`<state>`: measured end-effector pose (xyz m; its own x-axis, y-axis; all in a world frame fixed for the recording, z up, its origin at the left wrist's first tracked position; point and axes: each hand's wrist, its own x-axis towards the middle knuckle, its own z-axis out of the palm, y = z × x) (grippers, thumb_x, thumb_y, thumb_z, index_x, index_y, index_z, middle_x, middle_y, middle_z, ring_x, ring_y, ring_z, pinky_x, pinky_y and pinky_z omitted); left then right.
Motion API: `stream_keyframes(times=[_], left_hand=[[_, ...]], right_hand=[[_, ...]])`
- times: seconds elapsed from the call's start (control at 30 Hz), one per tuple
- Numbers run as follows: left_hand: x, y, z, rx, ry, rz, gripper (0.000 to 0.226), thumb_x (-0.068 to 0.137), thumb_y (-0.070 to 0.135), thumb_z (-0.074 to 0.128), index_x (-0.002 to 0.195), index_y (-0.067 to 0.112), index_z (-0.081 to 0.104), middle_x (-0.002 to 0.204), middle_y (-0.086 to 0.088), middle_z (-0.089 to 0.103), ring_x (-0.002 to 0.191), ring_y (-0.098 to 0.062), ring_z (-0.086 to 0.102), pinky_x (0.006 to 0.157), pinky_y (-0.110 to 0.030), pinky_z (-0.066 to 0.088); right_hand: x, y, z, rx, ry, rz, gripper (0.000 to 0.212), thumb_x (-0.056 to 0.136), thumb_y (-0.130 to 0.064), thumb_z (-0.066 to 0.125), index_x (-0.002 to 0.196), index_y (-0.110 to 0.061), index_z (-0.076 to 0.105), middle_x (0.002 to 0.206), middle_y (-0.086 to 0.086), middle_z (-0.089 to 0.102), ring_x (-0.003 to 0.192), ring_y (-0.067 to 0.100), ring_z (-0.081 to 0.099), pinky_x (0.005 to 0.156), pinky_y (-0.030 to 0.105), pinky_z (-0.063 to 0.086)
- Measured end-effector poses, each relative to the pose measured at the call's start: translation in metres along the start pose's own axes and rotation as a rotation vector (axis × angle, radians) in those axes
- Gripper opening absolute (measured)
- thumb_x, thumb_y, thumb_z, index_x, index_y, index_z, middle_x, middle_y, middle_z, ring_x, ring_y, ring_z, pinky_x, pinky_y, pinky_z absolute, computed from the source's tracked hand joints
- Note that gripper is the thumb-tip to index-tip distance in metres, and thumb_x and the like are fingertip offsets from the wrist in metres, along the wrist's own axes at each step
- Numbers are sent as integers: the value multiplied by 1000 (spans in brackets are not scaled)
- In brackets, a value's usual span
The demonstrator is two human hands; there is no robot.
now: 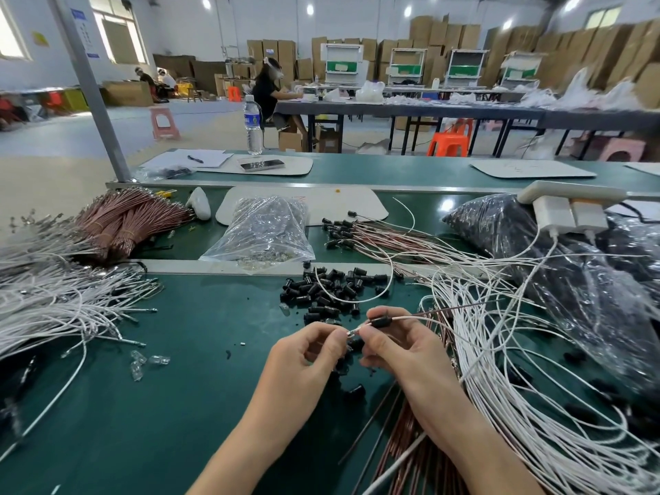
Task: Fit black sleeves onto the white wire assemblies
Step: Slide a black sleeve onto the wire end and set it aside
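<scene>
One in progress: left hand [314, 350] pinches white wire [403, 317] at its metal tip; right hand [396, 348] grips black sleeve [379, 322] threaded on it, short of the tip. Sleeve pile [328, 291] and wire heap [53, 305] lie nearby (most work apparently left).

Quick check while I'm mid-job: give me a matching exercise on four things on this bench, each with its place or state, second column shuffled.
1. water bottle
2. loose black sleeves
3. pink wire bundles
4. threaded sleeve

A. tied in bunches, far left
B. standing upright at the back
C. on the white wire between left hand and right hand
D. heaped just beyond the hands

Pairs: 1-B, 2-D, 3-A, 4-C
</scene>
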<state>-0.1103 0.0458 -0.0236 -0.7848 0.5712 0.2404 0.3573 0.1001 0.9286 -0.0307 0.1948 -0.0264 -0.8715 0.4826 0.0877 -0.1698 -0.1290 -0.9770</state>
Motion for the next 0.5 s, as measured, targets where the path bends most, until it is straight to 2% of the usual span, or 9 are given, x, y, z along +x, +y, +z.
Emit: stream_keyframes(times=[0.2,0.3,0.4,0.5], left_hand=[[0,2,0,-51,18,-28,15,98,28,62,91,26,74,78,9,72,71,-3,63,67,-13,48],[0,2,0,-55,22,-36,16,98,28,62,89,25,74,76,9,71,69,-3,63,66,-12,47],[1,1,1,-63,37,-59,17,99,29,61,88,26,74,76,7,71,73,-13,65,67,-15,50],[1,0,0,-74,45,-86,18,98,30,61,86,27,73,76,5,72,73,-16,65,65,-13,49]], right_hand=[[0,-2,1,-8,-1,11,23,77,-26,80,99,-32,75,92,5,77,84,14,73,71,24,58],[-1,-3,2,9,-5,17,28,78,-21,80,103,-32,75,92,5,77,86,13,73,72,23,58],[-1,-4,3,5,-23,18,34,79,-19,79,106,-38,74,90,7,77,86,13,73,73,22,57],[-2,-4,4,-5,-34,14,39,76,-21,78,110,-40,73,88,8,77,83,12,72,72,20,57]])
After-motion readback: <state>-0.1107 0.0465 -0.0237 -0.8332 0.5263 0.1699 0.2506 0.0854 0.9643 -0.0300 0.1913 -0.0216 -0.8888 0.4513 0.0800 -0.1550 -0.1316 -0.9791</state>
